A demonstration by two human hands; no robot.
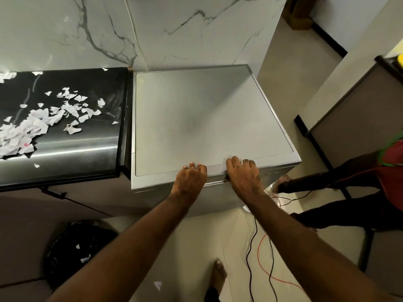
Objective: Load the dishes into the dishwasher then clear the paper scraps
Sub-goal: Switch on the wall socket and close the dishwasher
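Curling over the front top edge of the dishwasher [207, 118], the left hand [192, 177] and right hand [243, 174] apparently grip it.

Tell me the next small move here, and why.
Probably lift the left hand off the dishwasher and reach for the paper scraps on the black counter. It and the right hand rest on the dishwasher's front edge, which looks shut, no dishes show, and the scraps lie uncleared above a bin bag.
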